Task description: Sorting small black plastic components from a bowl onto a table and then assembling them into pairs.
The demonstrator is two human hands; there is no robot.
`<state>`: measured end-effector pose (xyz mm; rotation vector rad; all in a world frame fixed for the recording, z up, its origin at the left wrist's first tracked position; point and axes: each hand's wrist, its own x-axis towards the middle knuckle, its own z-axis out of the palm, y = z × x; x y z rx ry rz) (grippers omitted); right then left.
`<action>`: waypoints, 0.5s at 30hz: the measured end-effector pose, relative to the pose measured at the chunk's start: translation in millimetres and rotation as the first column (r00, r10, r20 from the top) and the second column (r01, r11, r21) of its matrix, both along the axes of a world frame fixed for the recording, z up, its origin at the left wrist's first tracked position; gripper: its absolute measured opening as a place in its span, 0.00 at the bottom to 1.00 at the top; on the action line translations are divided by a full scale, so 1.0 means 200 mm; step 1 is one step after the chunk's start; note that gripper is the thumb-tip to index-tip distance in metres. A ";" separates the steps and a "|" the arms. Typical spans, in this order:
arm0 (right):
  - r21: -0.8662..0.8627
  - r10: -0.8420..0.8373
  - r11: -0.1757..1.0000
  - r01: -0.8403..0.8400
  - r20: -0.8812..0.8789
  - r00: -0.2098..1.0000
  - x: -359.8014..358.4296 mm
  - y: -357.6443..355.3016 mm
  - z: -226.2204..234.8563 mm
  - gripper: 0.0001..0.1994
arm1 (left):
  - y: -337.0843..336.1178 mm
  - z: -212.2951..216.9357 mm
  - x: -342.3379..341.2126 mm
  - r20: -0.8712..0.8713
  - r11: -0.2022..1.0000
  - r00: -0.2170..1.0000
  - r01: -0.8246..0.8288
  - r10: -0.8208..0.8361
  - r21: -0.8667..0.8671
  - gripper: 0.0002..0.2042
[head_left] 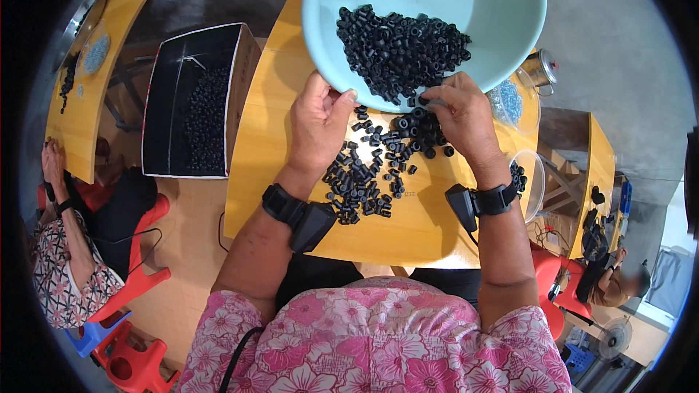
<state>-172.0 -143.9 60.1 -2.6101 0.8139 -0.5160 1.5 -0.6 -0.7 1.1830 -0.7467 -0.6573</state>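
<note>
A pale turquoise basin (510,0) is tipped toward me over the far edge of the yellow table. Inside it, a heap of small black hollow cylinders (400,47) has gathered toward the near rim. My left hand (314,127) is closed on that rim, thumb on the inside. At the rim's right part, my right hand (468,120) has its fingers bent together around a small black cylinder, partly hidden by the fingertips. Below the basin, loose black cylinders (357,185) lie scattered on the table, with larger black ring-like pieces (419,131) beside my right hand.
At the table's right stand a clear tub of bluish pieces (506,102), a clear container (535,182) with black pieces and a metal pot (540,69). A box of black parts (196,109) stands left. Co-workers sit at side tables, one (69,262) left, one (619,276) right.
</note>
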 end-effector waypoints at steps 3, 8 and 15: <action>0.112 0.021 0.994 -0.019 -0.010 1.000 -0.04 0.00 0.00 0.05 | 0.00 -0.01 0.01 0.015 1.000 1.000 0.017 -0.017 0.002 0.13; 0.344 -0.032 0.939 0.006 0.070 0.997 -0.10 0.04 0.01 0.08 | -0.01 -0.01 0.01 0.013 1.000 1.000 0.015 -0.015 0.006 0.13; 0.027 0.141 0.989 -0.144 0.109 0.984 -0.04 0.13 -0.06 0.16 | 0.00 -0.02 0.00 -0.022 1.000 1.000 0.012 -0.011 0.028 0.14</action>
